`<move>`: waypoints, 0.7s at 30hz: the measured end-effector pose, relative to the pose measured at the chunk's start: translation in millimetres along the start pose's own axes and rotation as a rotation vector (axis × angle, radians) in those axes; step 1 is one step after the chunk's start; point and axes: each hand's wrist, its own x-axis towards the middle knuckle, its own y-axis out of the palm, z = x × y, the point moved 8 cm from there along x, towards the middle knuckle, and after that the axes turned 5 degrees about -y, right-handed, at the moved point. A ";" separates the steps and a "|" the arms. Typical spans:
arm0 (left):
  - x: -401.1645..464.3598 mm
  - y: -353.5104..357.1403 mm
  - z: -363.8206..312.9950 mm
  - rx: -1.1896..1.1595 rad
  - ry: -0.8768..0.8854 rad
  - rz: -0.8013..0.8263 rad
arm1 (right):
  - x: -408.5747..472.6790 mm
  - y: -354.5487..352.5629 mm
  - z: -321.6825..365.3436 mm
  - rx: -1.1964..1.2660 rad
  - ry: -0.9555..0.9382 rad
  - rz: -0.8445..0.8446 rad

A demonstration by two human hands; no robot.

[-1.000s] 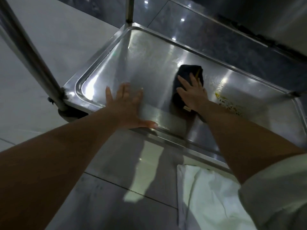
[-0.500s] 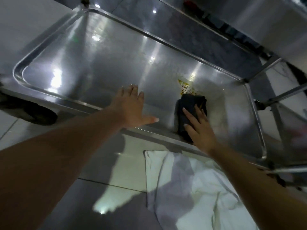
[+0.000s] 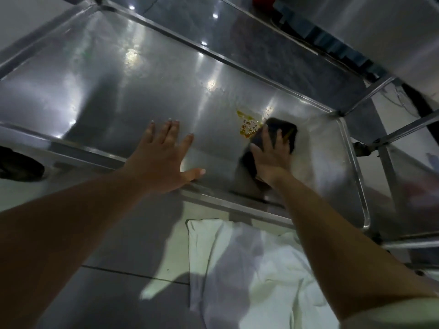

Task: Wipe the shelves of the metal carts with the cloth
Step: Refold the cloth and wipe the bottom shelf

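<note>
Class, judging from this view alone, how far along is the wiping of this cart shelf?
Done: most of the shelf shines, streak-marked. In hand: the right hand presses the dark cloth beside the yellow stain; the left hand braces flat. Left: that stain.

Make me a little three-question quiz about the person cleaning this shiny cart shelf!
1. True or false: the right hand presses a dark cloth on the metal shelf.
2. What colour is the stain beside the cloth?
3. The left hand is: A) holding a sponge, B) lying flat and open at the shelf's near edge, C) lifting the white fabric on the floor.

Key: 1 true; 2 yellow-orange; 3 B.
</note>
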 end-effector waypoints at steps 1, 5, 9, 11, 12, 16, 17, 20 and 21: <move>-0.1 0.3 0.1 0.004 -0.009 -0.005 | 8.1 3.3 24.3 -0.029 -0.057 -0.014; -0.8 4.0 3.4 -0.024 -0.022 -0.016 | 32.5 16.2 121.4 0.035 -0.313 -0.071; -1.5 9.6 12.4 -0.023 -0.018 0.006 | 69.3 20.5 146.4 0.086 -0.382 0.028; -2.1 9.4 12.7 -0.015 -0.017 0.006 | 82.8 18.0 134.0 0.086 -0.381 0.051; -2.3 9.4 12.2 -0.015 -0.013 0.007 | 87.2 16.7 122.5 0.087 -0.364 0.055; -3.1 7.3 12.4 -0.030 -0.019 -0.011 | 98.0 3.2 54.7 0.092 -0.207 0.019; -2.9 6.5 12.6 -0.033 -0.021 -0.016 | 98.1 -1.6 33.8 0.084 -0.164 0.003; -3.1 3.6 11.2 -0.045 -0.020 -0.037 | 87.1 -13.5 -33.2 0.119 0.010 -0.031; -3.1 3.0 10.5 -0.049 -0.018 -0.043 | 80.0 -15.9 -55.1 0.146 0.091 -0.041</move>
